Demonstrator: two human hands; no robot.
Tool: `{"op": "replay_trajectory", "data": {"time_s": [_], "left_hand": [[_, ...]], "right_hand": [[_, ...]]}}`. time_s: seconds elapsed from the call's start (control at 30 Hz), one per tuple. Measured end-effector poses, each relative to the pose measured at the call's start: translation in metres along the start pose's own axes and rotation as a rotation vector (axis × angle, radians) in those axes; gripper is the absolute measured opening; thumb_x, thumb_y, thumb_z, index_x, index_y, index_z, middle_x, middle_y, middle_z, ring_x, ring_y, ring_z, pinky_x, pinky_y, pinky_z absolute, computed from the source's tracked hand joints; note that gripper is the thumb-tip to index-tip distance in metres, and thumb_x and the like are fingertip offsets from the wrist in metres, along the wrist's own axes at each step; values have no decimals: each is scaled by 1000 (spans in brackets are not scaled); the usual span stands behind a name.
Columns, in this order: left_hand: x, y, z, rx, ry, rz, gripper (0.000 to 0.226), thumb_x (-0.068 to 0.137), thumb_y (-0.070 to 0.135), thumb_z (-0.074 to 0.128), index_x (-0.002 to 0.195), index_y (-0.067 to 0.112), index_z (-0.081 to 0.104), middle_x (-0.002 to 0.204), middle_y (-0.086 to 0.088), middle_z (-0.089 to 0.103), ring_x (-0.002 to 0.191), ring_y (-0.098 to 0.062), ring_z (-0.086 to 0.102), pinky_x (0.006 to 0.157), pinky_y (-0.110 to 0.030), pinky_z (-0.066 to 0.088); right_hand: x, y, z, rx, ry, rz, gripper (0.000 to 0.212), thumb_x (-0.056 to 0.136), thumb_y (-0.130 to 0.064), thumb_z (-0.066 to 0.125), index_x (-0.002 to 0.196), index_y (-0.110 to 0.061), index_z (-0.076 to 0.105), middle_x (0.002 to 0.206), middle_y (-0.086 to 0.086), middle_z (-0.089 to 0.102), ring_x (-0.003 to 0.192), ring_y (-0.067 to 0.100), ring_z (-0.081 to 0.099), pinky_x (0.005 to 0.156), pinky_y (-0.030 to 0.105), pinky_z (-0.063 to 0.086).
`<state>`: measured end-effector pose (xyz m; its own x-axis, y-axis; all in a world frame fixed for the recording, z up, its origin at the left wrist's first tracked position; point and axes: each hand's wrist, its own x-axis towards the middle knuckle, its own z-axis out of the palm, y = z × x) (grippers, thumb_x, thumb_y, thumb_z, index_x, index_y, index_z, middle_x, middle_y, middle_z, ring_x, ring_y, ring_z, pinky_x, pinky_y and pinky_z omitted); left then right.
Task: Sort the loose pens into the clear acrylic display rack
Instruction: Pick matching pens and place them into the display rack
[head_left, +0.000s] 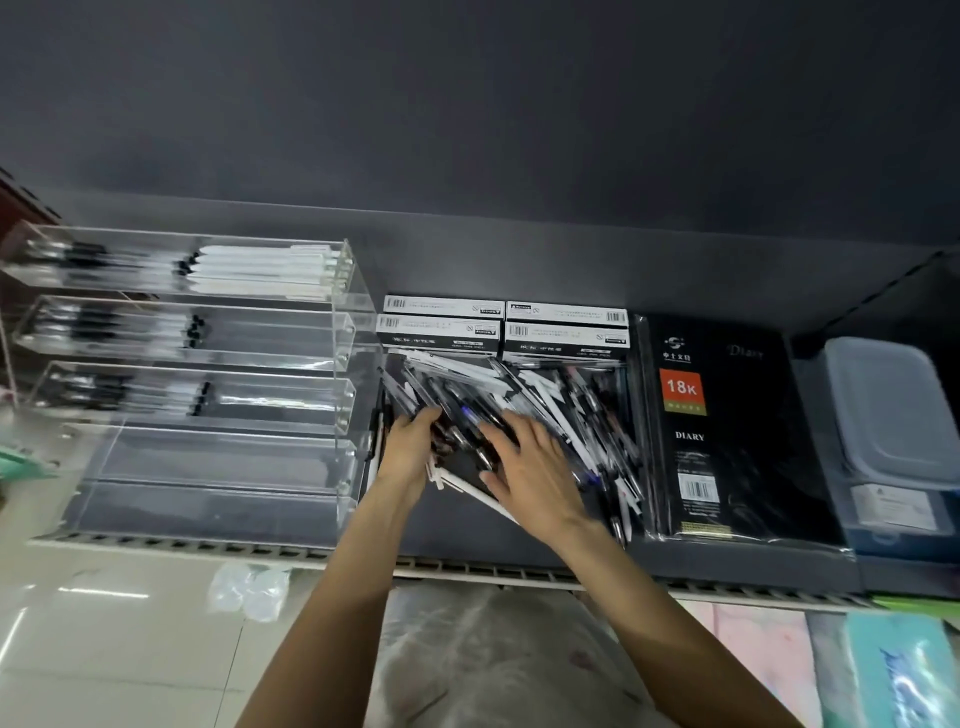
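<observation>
Both hands sit in the pen pile (524, 405), left hand (408, 447) gripping a few pens (rack (208, 395) on its side), right hand (535, 467) with fingers spread flat on diagonal-lying pens.

pens: loose heap (545, 410) of black, white and clear-barrelled pens, criss-crossed at mixed angles on dark shelf; just right of rack; some blurred
rack: clear acrylic display rack (218, 384), stepped tiers, left on shelf; upper three tiers hold pens lying lengthwise in rows; top tier white-barrelled (265, 270), second and third with dark-tipped pens (130, 327) at left part only; lower tiers show none
</observation>
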<state>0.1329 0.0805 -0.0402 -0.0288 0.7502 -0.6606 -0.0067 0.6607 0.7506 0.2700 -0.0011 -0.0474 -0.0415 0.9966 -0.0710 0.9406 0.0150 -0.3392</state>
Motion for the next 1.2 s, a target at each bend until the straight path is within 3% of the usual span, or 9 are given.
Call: {"op": "replay_trajectory", "data": {"time_s": [0.13,0.23,0.37,0.47,0.53,0.7,0.8,0.9,1.2], "left_hand": [[-32,10,-4,-219,-206,42,17,95,12,49,95,4,63,75,-1,67,61,-11,57,47,-18,41],[-55,17,2,-248,-398,94,14,95,15,48,97,7,60,68,3,63,53,-8,51,41,-17,37],[-75,21,16,-147,-604,136,14,98,16,45,100,6,55,68,0,55,72,-16,59,58,-22,48],[-83,20,25,-95,-682,132,14,97,15,46,103,6,55,68,-3,55,78,-24,65,84,-35,51],[-89,18,29,-74,-719,96,12,95,13,49,103,9,56,72,-5,57,69,-22,65,83,-39,54],[-100,13,30,-165,-813,6,29,93,0,46,117,13,56,100,-10,72,83,-24,71,79,-37,58],[-104,13,26,-187,-860,-13,40,89,-6,47,122,15,55,115,-12,68,98,-29,68,81,-38,57],[-106,13,23,-160,-885,-5,44,86,-6,50,124,16,55,119,-10,67,101,-29,67,78,-34,57],[-109,12,18,-79,-901,45,43,92,-7,45,125,21,53,119,-8,67,105,-28,66,79,-32,56]], "right_hand": [[-2,5,-22,254,132,69,48,94,-33,53,138,-22,41,141,1,41,131,19,35,107,29,30],[-2,6,-52,608,217,210,36,93,-30,55,128,-22,51,119,-7,57,111,7,51,89,13,35],[5,4,-90,1087,172,319,22,91,-25,59,112,-28,60,98,-6,66,91,3,61,87,18,45],[10,6,-104,1030,155,321,23,86,-34,64,105,-20,64,97,1,68,90,15,63,86,31,48],[9,8,-111,959,150,298,22,83,-35,67,93,-16,65,91,5,68,88,23,64,82,35,49],[-3,17,-122,982,118,242,19,87,-17,64,71,-24,57,65,-11,58,54,-5,53,56,12,45],[-10,22,-127,1043,46,247,11,88,-15,62,82,-6,62,64,-8,55,52,-4,50,53,13,44],[-11,25,-127,1075,2,260,26,88,-14,62,100,10,59,68,0,53,54,0,51,54,15,44],[-14,25,-141,1050,-6,244,30,86,-16,64,116,-15,62,73,-7,62,66,4,59,62,18,50]]}}
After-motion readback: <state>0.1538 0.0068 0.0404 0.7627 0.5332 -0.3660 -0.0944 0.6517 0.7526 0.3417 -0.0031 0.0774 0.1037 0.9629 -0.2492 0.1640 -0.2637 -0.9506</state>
